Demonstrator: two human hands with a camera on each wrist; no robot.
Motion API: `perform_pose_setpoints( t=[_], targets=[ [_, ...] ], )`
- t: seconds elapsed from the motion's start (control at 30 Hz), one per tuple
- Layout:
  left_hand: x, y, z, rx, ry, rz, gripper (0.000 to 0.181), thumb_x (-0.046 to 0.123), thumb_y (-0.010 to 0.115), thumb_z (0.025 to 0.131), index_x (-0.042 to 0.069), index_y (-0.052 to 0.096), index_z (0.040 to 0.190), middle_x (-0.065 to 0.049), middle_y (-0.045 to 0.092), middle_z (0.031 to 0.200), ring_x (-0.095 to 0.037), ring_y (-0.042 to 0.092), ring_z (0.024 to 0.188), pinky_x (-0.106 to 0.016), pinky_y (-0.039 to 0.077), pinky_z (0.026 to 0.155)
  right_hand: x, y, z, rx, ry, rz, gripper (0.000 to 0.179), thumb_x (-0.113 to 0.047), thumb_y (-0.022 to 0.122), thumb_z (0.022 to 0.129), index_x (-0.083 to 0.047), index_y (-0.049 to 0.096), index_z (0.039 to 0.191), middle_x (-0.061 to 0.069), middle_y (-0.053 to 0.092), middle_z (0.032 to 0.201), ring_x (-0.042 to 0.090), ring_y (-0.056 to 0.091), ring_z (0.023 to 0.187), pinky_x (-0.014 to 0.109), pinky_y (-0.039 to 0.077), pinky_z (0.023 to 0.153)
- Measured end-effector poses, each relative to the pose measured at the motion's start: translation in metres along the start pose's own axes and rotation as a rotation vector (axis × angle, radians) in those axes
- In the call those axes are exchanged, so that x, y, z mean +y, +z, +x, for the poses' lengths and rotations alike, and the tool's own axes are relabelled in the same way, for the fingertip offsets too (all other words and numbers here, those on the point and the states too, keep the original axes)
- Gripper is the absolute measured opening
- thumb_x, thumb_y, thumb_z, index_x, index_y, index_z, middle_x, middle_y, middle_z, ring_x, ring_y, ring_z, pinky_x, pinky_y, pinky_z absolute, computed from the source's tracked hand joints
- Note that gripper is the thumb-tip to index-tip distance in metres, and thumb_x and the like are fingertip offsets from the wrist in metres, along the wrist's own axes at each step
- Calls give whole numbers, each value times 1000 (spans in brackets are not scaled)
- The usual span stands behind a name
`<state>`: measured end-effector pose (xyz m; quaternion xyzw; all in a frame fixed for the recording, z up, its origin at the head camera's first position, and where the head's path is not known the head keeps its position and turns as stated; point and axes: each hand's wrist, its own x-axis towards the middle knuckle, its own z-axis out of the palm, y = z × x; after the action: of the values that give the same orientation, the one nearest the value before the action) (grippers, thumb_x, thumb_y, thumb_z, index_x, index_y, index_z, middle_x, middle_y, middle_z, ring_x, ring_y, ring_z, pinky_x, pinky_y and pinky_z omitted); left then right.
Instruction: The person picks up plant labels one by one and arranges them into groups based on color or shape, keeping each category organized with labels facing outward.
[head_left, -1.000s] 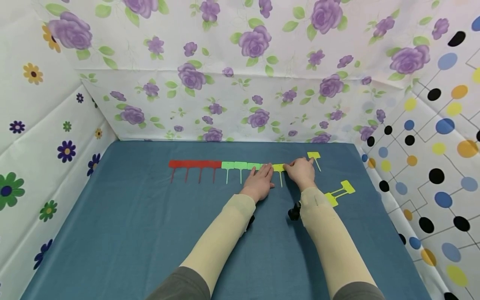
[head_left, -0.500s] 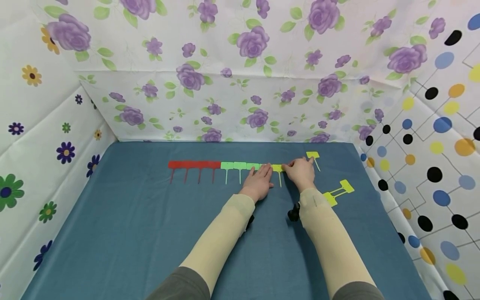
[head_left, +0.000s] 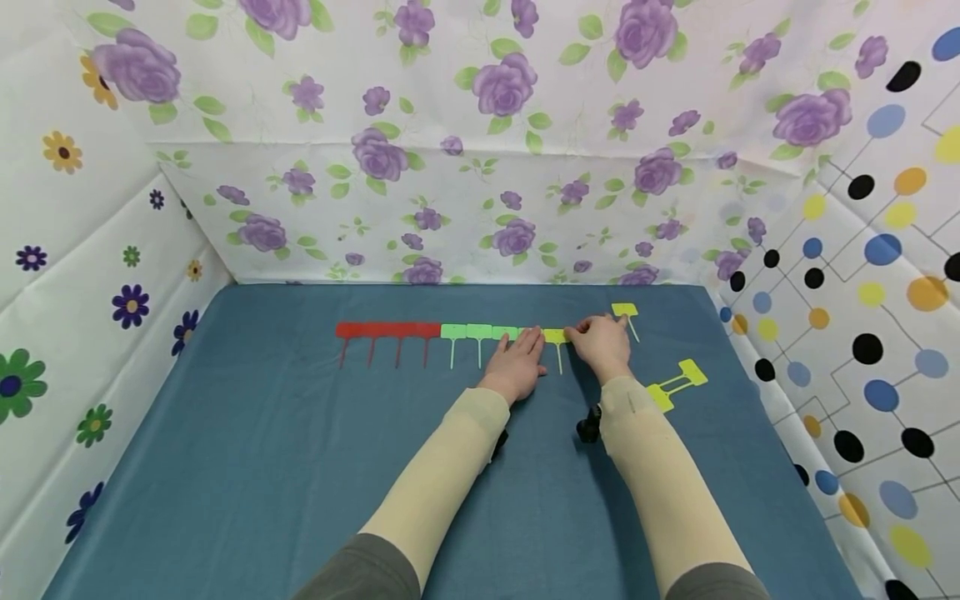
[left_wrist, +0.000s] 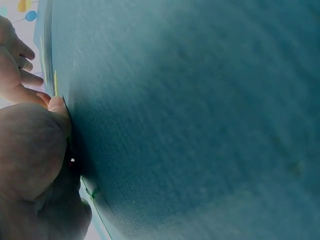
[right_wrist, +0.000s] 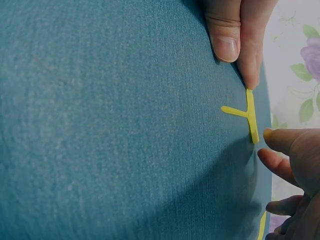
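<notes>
A row of T-shaped plastic plant labels lies across the cloth: several red ones (head_left: 388, 329) at the left, then green ones (head_left: 467, 332), then a yellow label (head_left: 556, 337). My left hand (head_left: 515, 367) rests palm down with straight fingers over the green-yellow join, hiding part of the row. At the yellow label's other end, my right hand (head_left: 602, 348) pinches the edge between thumb and forefinger. The right wrist view shows this yellow label (right_wrist: 251, 117) flat between both hands, its stem towards me. In the left wrist view my left hand (left_wrist: 30, 155) covers most of the labels.
One loose yellow label (head_left: 624, 309) lies behind my right hand. Further right, two more yellow labels (head_left: 678, 385) lie nose to tail beside my forearm. Blue cloth (head_left: 262, 467) covers the table, and patterned white sheets (head_left: 420, 225) stand around it.
The head view has shifted very slightly. Both hands and the labels stay as they were.
</notes>
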<state>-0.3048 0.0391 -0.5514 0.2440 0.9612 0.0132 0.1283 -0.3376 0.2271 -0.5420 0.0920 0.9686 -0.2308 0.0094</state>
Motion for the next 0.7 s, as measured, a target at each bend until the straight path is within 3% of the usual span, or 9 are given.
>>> perform_pose_setpoints(
  t=[0.33,0.53,0.7],
  targets=[
    [-1,1,2,-17,3,14,70,47,36,116,19,11,174,3,2,181,-15,0,165,-45,3,135,3,-2,-1,7,22,35,37,-40,66,108,-7,80,117,22,69,137,48,14,161,68,27,125],
    [-1,2,2,-16,12,10,69,46,36,116,18,12,174,2,2,181,-15,0,165,-44,4,135,7,-6,-3,12,21,69,38,-41,67,107,-7,78,119,29,47,160,52,10,160,73,36,118],
    [-2,1,2,-40,10,-36,69,44,35,117,17,9,174,1,-1,181,-16,-4,165,-42,2,135,12,-9,-5,13,13,59,35,-40,67,107,-8,78,118,30,39,165,53,10,160,72,41,114]
  ],
)
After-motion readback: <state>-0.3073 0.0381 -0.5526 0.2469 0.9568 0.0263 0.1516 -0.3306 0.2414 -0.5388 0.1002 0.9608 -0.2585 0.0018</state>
